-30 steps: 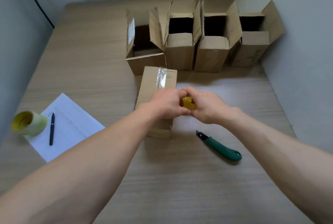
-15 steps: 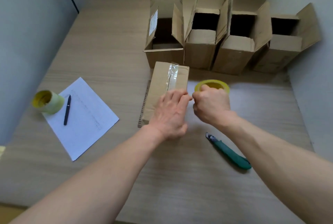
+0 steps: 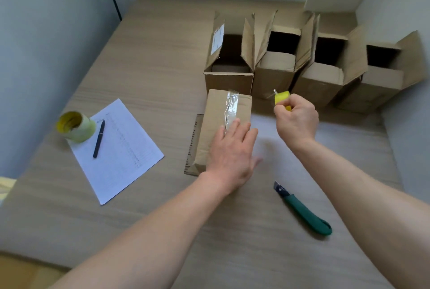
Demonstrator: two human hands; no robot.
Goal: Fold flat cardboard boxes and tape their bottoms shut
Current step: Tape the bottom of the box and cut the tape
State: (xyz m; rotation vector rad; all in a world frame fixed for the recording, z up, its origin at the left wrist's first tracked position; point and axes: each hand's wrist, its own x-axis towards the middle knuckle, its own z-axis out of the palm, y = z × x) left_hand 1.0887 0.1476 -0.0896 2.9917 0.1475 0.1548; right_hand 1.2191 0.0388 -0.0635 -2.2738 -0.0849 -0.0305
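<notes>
A folded cardboard box [image 3: 217, 117] lies bottom-up in the middle of the table, a strip of clear tape [image 3: 231, 107] running along its seam. My left hand [image 3: 232, 149] lies flat on the near end of the box, fingers straight over the tape. Just right of the box, my right hand [image 3: 296, 121] is raised off the table and grips a yellow tape roll [image 3: 282, 98], of which only the top edge shows above my fingers.
Several open-topped boxes [image 3: 274, 74] stand in a row behind. A green utility knife [image 3: 304, 210] lies at the front right. On the left lie a paper sheet [image 3: 125, 149], a pen [image 3: 99, 138] and a second tape roll [image 3: 75, 127]. Walls close in the table.
My hands have parted. The right hand has lifted the yellow roll up and to the right, away from the box; the left hand has flattened onto the taped seam.
</notes>
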